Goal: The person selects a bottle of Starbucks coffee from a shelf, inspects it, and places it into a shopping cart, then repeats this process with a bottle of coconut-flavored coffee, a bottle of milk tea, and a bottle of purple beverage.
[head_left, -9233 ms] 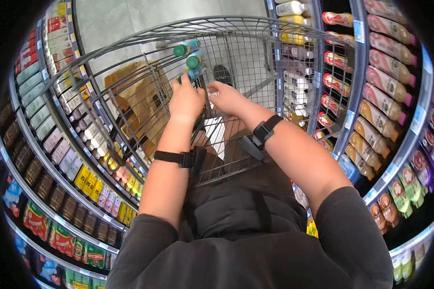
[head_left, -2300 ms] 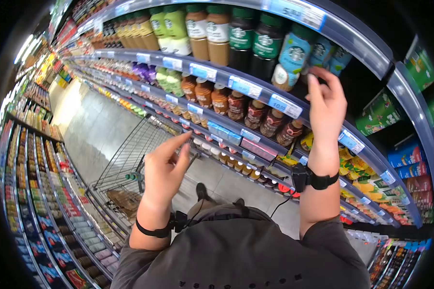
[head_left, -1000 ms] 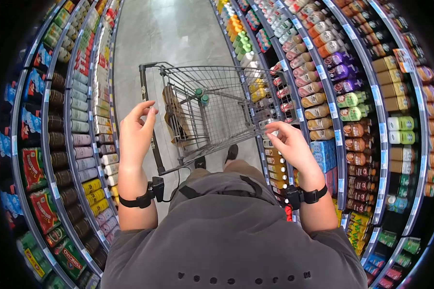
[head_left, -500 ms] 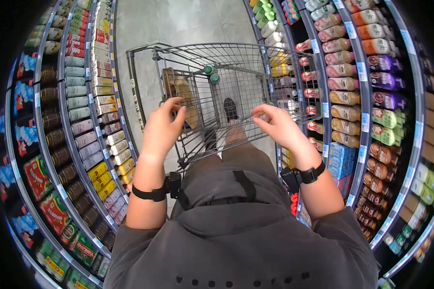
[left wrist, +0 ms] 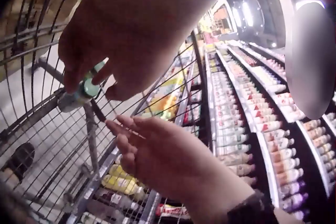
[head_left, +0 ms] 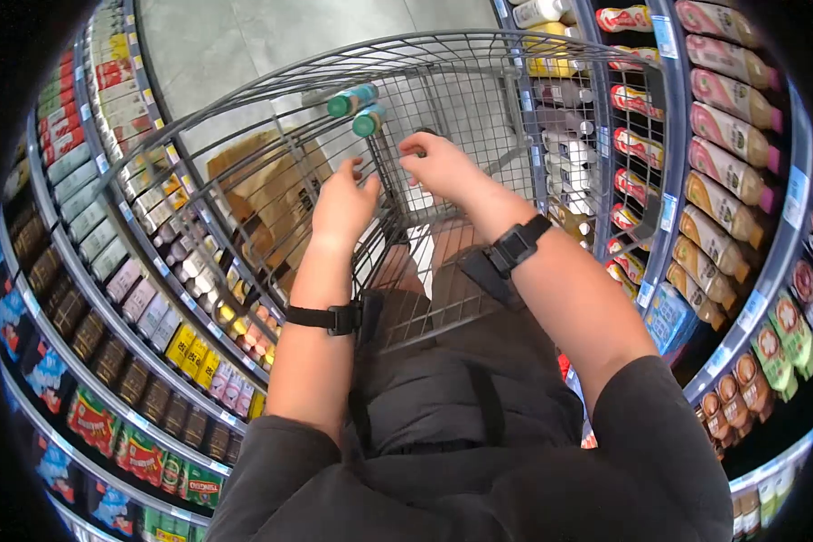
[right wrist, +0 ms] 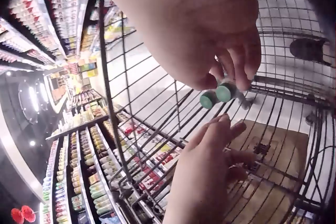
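Two teal bottles with green caps, one bottle (head_left: pixel 351 99) and another bottle (head_left: pixel 369 120), lie side by side in the wire shopping cart (head_left: pixel 406 36). My left hand (head_left: pixel 345 206) hovers just below them in the head view, fingers loosely bent, holding nothing. My right hand (head_left: pixel 438 167) hangs to its right over the cart, fingers loosely curled with nothing seen in them. In the left wrist view a green cap (left wrist: pixel 90 88) shows past the left fingers, with the right hand (left wrist: pixel 163 150) beyond. Both caps overlap the right fingertips in the right wrist view.
A brown paper bag (head_left: pixel 275 185) is at the left of the cart. Shelves of cans and packs (head_left: pixel 122 271) line the left side. Shelves of bottled drinks (head_left: pixel 723 154) line the right, close to the cart's side.
Three bottles lay by the hands earliest; now two. At 2.3 s ago my right hand was at a shelf beside a blue bottle. Since then I face the cart, hands forward over it and closer together.
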### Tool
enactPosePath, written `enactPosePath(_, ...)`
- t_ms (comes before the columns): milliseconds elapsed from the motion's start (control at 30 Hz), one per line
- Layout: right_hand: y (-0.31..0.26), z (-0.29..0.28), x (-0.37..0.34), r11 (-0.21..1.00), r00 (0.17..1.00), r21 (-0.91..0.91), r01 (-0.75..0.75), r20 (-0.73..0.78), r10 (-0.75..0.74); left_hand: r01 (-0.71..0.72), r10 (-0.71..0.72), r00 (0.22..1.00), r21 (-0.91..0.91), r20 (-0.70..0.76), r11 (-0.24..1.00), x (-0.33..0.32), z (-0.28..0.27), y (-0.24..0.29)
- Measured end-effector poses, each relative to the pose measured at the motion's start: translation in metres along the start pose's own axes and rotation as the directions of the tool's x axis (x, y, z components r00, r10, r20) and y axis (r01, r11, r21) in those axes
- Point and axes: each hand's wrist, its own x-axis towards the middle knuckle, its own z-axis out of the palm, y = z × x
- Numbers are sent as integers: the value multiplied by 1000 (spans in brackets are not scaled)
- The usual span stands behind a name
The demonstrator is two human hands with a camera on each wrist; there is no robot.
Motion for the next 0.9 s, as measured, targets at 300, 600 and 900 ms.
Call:
enactPosePath(300, 32, -1, 89, 952, 994, -293, 94, 85, -72, 110, -107, 988, 21, -111, 994, 69, 40, -3)
enactPosePath(600, 63, 13, 117, 943, 957, -206, 263, 183, -227, -39, 20, 935, -46, -354, 998, 121, 64, -23)
enactPosePath(900, 70, 11, 121, 939, 961, -237, 250, 181, -210, 111, -126, 958, -74, -257, 991, 121, 52, -18)
